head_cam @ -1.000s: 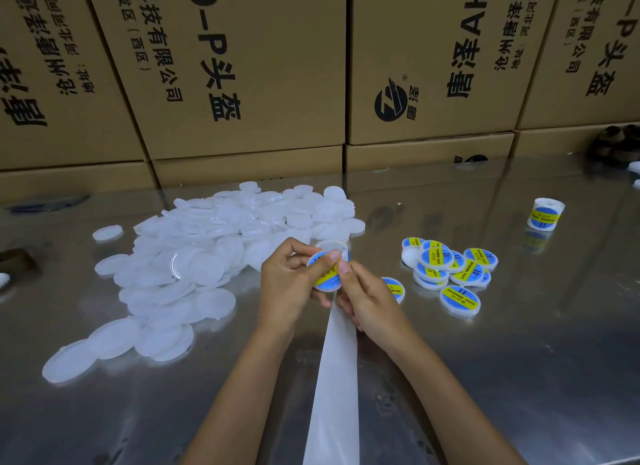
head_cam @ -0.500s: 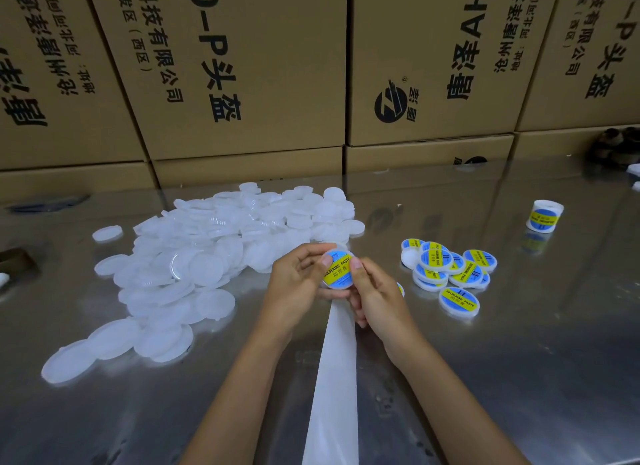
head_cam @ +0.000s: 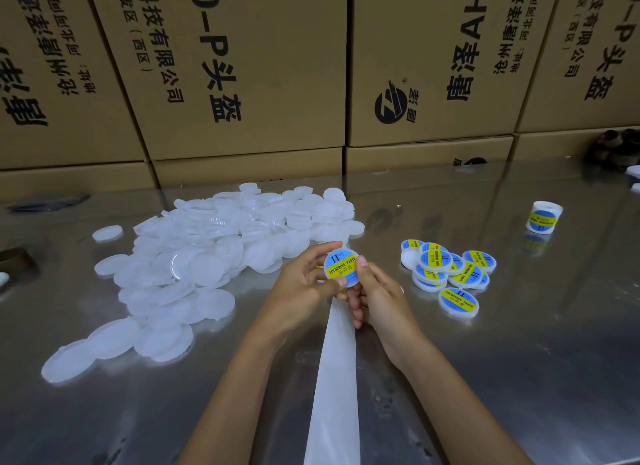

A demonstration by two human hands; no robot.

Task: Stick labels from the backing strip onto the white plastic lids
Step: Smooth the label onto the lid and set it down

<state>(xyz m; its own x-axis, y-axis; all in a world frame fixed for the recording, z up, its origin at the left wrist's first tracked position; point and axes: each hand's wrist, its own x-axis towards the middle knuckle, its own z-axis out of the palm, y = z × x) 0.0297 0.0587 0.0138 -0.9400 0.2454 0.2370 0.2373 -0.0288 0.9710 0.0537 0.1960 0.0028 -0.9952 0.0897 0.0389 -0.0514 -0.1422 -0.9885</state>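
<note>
A white plastic lid (head_cam: 341, 264) bearing a round blue and yellow label is held up above the steel table, face toward me. My left hand (head_cam: 301, 284) grips its left and lower edge, thumb under the label. My right hand (head_cam: 375, 296) pinches its right edge with the thumb on the label. A white backing strip (head_cam: 334, 378) runs from under my hands down to the bottom edge of the frame. A big heap of plain white lids (head_cam: 194, 257) lies to the left. Several labelled lids (head_cam: 450, 274) sit in a cluster to the right.
A roll of blue and yellow labels (head_cam: 543, 217) stands at the far right on the steel table (head_cam: 519, 378). Stacked cardboard boxes (head_cam: 242, 66) wall off the back. A dark object (head_cam: 616, 146) rests at the back right corner.
The lid has turned face-up toward me and the label now lies flat on it. Both hands rose slightly and shifted right; the thumbs moved from the label's middle to its edges.
</note>
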